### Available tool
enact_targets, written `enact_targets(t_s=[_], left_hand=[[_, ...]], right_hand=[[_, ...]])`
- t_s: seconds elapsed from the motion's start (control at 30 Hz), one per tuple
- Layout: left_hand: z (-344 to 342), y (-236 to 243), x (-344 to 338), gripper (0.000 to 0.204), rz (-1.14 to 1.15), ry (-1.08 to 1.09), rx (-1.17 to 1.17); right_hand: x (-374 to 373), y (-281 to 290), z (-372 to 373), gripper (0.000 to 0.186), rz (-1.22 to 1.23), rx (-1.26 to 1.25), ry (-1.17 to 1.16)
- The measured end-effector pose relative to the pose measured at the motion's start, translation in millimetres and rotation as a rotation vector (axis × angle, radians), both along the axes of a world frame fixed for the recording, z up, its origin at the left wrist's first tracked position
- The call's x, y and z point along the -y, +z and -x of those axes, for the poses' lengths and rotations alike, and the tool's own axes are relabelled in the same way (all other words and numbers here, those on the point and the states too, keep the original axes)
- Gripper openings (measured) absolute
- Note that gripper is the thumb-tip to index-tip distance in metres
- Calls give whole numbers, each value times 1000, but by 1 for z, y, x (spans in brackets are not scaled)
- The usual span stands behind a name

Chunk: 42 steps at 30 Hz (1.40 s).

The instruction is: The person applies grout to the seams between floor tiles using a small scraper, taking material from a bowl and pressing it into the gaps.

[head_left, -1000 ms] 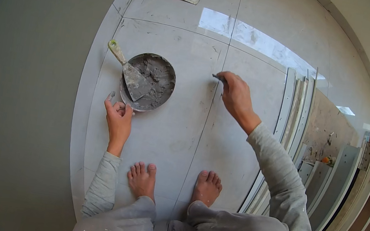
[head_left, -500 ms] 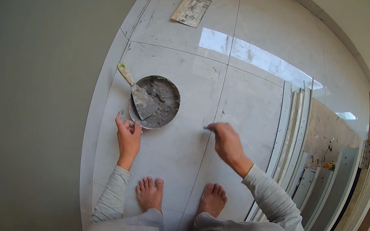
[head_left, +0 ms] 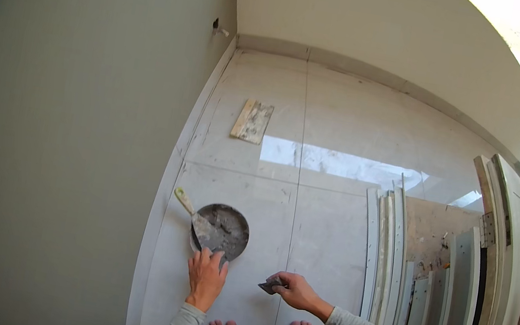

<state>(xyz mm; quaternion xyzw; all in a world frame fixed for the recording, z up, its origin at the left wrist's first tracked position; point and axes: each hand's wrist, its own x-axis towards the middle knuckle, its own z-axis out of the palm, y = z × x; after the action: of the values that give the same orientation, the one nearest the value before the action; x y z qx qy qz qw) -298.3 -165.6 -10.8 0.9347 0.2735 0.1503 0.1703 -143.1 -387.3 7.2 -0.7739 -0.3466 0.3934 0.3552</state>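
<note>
Down on the pale tiled floor [head_left: 350, 109], the left hand [head_left: 205, 278] lies flat, fingers spread, beside the round grey mortar pan [head_left: 222, 230]; the right hand [head_left: 294, 290] pinches a small dark scraper [head_left: 269, 285].

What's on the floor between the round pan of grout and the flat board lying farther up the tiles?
Only bare tile floor and a grout line crossing it; the head view shows nothing between the round pan and the flat board.

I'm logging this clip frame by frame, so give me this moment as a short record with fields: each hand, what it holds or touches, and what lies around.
left hand: flat on the tiled floor, beside the round pan of grey paste
right hand: fingers pinch a small grey scraper at the tile joint
in pan: putty knife, handle out to the left
further off: flat board
right side: leaning panels
</note>
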Motion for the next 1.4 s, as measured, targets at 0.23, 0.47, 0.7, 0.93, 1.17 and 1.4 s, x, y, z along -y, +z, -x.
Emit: enact_targets(t_s=[0.23, 0.47, 0.7, 0.93, 1.17, 1.4], left_hand=[[3, -23, 2, 62, 146, 0, 11], [11, -6, -14, 84, 230, 28, -242], [30, -1, -36, 97, 151, 18, -210], [9, 53, 3, 56, 140, -175, 97], [2, 53, 22, 61, 200, -107, 27], [8, 40, 23, 60, 177, 34, 113]], right_hand=[[-73, 30, -26, 26, -169, -250, -281], [-83, 39, -8, 26, -235, -355, -348], [-77, 20, -18, 25, -199, -482, -386], [-93, -5, -19, 23, -251, -955, -444], [-94, -1, -9, 22, -253, -957, -366], [-102, -3, -2, 20, -105, -1027, -352]])
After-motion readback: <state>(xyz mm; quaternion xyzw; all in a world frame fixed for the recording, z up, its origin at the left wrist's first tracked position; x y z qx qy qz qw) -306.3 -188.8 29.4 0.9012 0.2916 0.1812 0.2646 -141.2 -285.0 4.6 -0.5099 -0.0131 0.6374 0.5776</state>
